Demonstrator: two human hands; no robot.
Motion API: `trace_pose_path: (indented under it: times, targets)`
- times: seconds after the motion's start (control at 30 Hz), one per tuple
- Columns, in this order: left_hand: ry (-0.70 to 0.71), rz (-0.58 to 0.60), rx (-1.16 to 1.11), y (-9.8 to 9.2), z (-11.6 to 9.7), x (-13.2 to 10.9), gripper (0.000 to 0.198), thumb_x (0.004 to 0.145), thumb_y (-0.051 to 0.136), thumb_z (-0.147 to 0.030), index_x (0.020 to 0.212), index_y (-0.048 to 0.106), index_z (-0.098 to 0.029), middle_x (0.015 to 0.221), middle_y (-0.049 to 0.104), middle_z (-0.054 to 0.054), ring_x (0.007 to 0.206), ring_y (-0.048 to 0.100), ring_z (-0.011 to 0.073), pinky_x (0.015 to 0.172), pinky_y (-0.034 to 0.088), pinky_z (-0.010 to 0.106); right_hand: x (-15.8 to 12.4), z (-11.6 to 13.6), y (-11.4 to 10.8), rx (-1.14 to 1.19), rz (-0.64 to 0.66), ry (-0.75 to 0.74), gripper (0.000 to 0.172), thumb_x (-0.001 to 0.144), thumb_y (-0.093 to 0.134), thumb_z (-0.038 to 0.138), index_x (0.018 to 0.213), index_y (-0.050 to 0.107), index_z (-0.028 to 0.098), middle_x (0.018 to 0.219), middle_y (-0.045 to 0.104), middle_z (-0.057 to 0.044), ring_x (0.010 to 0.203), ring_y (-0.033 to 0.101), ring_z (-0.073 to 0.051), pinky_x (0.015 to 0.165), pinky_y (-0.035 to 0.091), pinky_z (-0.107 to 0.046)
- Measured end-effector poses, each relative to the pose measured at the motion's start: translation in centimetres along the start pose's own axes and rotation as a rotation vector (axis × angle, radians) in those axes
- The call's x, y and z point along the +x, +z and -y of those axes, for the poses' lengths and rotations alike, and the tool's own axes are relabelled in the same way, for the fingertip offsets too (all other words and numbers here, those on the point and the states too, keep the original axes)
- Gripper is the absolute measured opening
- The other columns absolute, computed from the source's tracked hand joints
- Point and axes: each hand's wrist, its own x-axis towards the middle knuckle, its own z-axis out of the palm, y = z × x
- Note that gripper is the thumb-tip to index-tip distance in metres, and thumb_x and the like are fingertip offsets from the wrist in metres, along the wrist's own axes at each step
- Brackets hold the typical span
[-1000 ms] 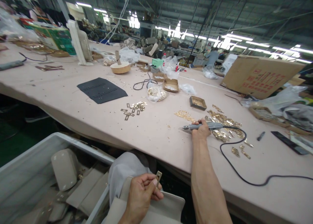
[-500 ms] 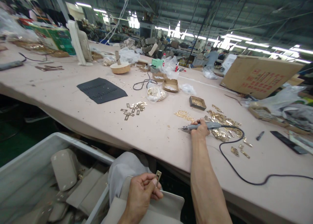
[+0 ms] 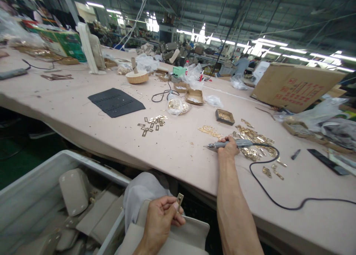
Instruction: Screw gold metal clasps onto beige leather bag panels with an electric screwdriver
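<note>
Between the thumb and fingers of my left hand (image 3: 162,216) is a small gold metal plate (image 3: 180,198) with a slot in it. Under that hand, a beige leather-like piece (image 3: 193,231) lies over my lap. My right hand (image 3: 229,146) is closed around a grey electric screwdriver (image 3: 239,143), held low over the table with its tip pointing left. A black cord (image 3: 260,184) runs from the tool to the right. Close to the tip lie tiny gold screws (image 3: 209,130); beyond the hand is a heap of gold metal fittings (image 3: 257,138).
A white bin (image 3: 91,164) with beige pieces stands at my left. Flat slotted plates (image 3: 151,126), a black sheet (image 3: 116,103), a small box of gold parts (image 3: 225,116), a phone (image 3: 328,161) and a large carton (image 3: 296,86) are on the table (image 3: 172,156). A white fan (image 3: 90,49) stands further back.
Almost nothing differs. Both hands keep their hold and place, with only a very slight shift of the view.
</note>
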Motion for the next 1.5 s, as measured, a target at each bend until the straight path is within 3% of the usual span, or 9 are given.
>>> trace_pose_path:
  times: [0.47,0.6,0.73,0.9,1.0,1.1,1.23,1.5]
  targets:
    - [-0.011,0.018,0.02,0.3,-1.1,-0.4,0.052,0.071,0.084,-0.057,0.086,0.071,-0.009,0.073,0.075,0.013,0.052,0.071,0.0205,0.047,0.055,0.023,-1.0,0.5,0.4,0.001,0.009,-0.039,0.031,0.08,0.068,0.012,0.077,0.039,0.022,0.067,0.053,0.007,0.046,0.048,-0.008,0.039,0.048,-0.02]
    - [-0.008,-0.007,0.01,0.5,-1.2,-0.1,0.049,0.07,0.083,-0.053,0.085,0.07,-0.009,0.07,0.074,0.012,0.051,0.07,0.0208,0.046,0.055,0.023,-2.3,1.8,1.2,0.024,0.078,-0.011,0.031,0.083,0.07,0.016,0.076,0.04,0.021,0.068,0.05,0.007,0.047,0.047,-0.008,0.04,0.048,-0.02]
    - [0.001,-0.06,0.035,1.0,-1.4,-0.3,0.04,0.076,0.076,-0.045,0.087,0.068,-0.007,0.071,0.074,0.012,0.052,0.071,0.0207,0.046,0.055,0.023,-5.9,4.4,0.9,0.031,0.236,0.054,0.021,0.086,0.066,0.015,0.077,0.047,0.018,0.073,0.05,0.005,0.049,0.045,-0.005,0.045,0.05,-0.019]
    - [0.009,-0.117,0.019,1.3,-1.1,-0.6,0.031,0.079,0.073,-0.037,0.087,0.066,-0.008,0.07,0.073,0.011,0.052,0.071,0.021,0.046,0.056,0.023,-14.3,7.8,-1.4,0.036,0.603,0.083,0.015,0.09,0.066,0.017,0.081,0.054,0.019,0.083,0.052,0.001,0.054,0.046,-0.005,0.051,0.053,-0.02]
    - [-0.001,-0.141,0.017,1.3,-1.0,-0.8,0.029,0.08,0.071,-0.035,0.088,0.066,-0.008,0.069,0.073,0.011,0.052,0.071,0.0205,0.044,0.055,0.022,-19.8,8.6,-3.3,-0.045,0.671,0.066,0.016,0.086,0.07,0.016,0.08,0.055,0.02,0.082,0.051,0.0,0.053,0.045,-0.006,0.05,0.05,-0.023]
    - [-0.023,-0.152,0.025,1.4,-1.1,-1.0,0.026,0.081,0.07,-0.032,0.089,0.065,-0.008,0.069,0.072,0.01,0.05,0.07,0.0191,0.043,0.055,0.021,-23.3,7.8,-5.1,-0.122,0.735,0.03,0.018,0.083,0.073,0.02,0.08,0.055,0.02,0.079,0.052,0.0,0.05,0.044,-0.007,0.049,0.046,-0.025]
    - [-0.018,-0.151,0.04,1.3,-1.0,-1.1,0.021,0.083,0.068,-0.028,0.089,0.065,-0.008,0.068,0.072,0.009,0.049,0.07,0.0184,0.042,0.055,0.02,-24.8,6.1,-6.4,-0.167,0.824,-0.035,0.018,0.087,0.071,0.021,0.079,0.055,0.018,0.078,0.054,0.001,0.048,0.046,-0.008,0.052,0.043,-0.027]
    - [-0.003,-0.155,0.039,1.1,-1.0,-1.4,0.018,0.085,0.066,-0.025,0.086,0.066,-0.007,0.069,0.072,0.01,0.05,0.071,0.0189,0.043,0.055,0.02,-25.5,4.8,-7.3,-0.198,0.863,-0.078,0.015,0.09,0.07,0.018,0.084,0.056,0.018,0.077,0.056,0.001,0.048,0.048,-0.009,0.052,0.043,-0.028]
